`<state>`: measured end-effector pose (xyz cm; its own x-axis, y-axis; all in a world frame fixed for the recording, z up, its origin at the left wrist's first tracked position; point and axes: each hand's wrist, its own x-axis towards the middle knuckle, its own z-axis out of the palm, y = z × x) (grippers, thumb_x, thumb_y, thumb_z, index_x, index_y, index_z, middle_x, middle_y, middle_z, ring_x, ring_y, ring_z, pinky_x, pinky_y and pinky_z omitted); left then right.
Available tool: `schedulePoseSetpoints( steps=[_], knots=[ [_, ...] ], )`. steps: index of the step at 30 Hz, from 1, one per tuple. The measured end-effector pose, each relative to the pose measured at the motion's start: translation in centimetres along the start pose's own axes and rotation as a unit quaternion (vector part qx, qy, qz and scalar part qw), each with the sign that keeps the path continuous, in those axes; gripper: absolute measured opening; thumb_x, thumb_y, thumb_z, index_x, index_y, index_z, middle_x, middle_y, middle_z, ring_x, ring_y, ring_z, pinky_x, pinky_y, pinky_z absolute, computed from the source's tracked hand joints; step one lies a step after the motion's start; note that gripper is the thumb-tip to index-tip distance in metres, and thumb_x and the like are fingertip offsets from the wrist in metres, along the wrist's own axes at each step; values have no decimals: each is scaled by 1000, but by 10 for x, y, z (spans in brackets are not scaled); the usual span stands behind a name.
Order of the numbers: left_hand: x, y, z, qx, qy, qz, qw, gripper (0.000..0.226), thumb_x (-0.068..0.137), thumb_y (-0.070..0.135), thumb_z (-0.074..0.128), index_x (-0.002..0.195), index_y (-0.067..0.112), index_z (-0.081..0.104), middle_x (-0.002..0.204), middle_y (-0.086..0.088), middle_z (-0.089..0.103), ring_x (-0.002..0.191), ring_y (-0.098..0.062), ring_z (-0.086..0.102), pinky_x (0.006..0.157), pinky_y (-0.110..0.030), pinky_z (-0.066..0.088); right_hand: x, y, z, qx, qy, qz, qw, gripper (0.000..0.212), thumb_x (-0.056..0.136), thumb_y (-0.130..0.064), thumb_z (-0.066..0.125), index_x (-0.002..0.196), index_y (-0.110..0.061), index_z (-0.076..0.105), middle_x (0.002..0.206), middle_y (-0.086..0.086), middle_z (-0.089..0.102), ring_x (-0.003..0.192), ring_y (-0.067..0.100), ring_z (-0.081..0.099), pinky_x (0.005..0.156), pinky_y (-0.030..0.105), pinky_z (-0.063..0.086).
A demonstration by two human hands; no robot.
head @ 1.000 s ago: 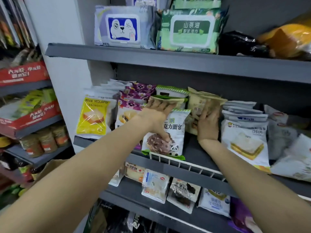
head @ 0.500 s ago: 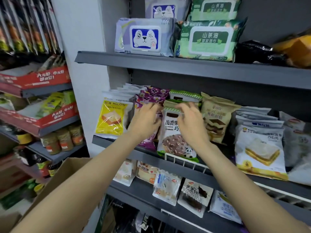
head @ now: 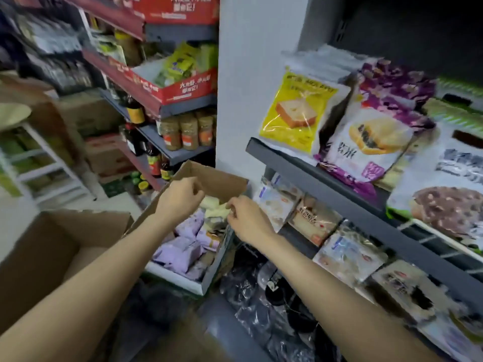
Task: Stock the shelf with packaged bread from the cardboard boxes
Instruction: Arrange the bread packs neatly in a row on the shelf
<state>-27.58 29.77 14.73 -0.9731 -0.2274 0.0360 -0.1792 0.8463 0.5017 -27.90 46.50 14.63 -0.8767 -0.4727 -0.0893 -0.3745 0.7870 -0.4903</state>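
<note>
Below the grey metal shelf (head: 308, 165), an open brown cardboard box (head: 209, 178) sits on the floor, packed with pale purple bread packets (head: 183, 250) and a few cream-yellow packets (head: 214, 209) toward its far end. Both hands reach down over this box. The left hand (head: 179, 199) hangs above the purple packets with its fingers loosely curled; it holds nothing that shows. The right hand (head: 245, 218) is just beside it, fingertips drawn together right at the edge of a cream-yellow packet; motion blur makes it impossible to tell whether it has hold of the wrapper.

On the grey shelf, a yellow bag printed with a slice of toast (head: 298, 111) stands at the left end, a purple-and-white bag of filled bread (head: 373, 137) leans beside it, and a white bag showing a chocolate-chip loaf (head: 449, 194) stands further right behind a white wire rail (head: 439, 239). Clear-wrapped bread packs (head: 347, 254) lie on the tier beneath. A second open brown carton (head: 47, 246) stands at the lower left. Red display trays (head: 167, 90) and brown jars (head: 188, 131) fill the shelving further left.
</note>
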Motion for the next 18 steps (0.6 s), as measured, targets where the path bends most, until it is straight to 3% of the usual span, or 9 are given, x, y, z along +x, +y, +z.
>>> schedulePoseSetpoints(
  steps=[4,7,9,11,14,16,18],
  knots=[
    [35,-81,36,30,-87,-59,994,21,89,17,51,103,5,61,106,-19,66,100,-35,60,78,-36,46,67,12,66,8,-95,83,992,41,97,-16,43,136,-5,40,126,20,52,109,35,54,73,33,43],
    [73,-122,74,50,-151,-55,986,29,89,11,48,115,0,55,115,-23,61,107,-37,56,84,-38,45,115,27,110,29,-114,138,983,61,97,-15,44,150,-11,15,122,26,53,100,36,56,62,31,38],
    [102,-145,103,65,-183,-41,980,41,90,11,47,130,4,46,125,-22,54,116,-37,50,94,-41,43,144,37,137,-1,-120,172,978,69,95,-13,48,152,-20,8,138,28,37,113,38,49,78,35,44],
    [131,-161,131,95,-216,-33,971,51,91,17,48,140,7,36,135,-18,45,124,-35,42,101,-44,39,169,48,157,-142,-95,163,972,72,92,-13,55,151,-22,13,150,25,15,136,38,24,103,39,34],
    [170,-179,169,172,-242,24,955,61,90,19,55,143,9,26,149,-12,28,137,-30,28,108,-43,31,200,66,176,-312,-101,97,940,66,90,-19,55,147,-13,22,152,19,14,144,32,8,117,41,9],
    [193,-189,191,214,-242,58,945,79,86,23,63,148,11,14,157,-9,12,145,-27,13,116,-40,20,216,79,184,-356,-139,106,918,67,88,-18,54,147,-11,22,148,17,25,142,32,15,118,43,-1],
    [211,-198,210,248,-249,61,934,93,84,26,68,150,11,4,159,-9,0,147,-27,3,118,-39,12,225,92,196,-397,-121,82,906,64,81,-18,63,140,-10,38,132,16,47,128,31,40,119,44,9]
  ],
)
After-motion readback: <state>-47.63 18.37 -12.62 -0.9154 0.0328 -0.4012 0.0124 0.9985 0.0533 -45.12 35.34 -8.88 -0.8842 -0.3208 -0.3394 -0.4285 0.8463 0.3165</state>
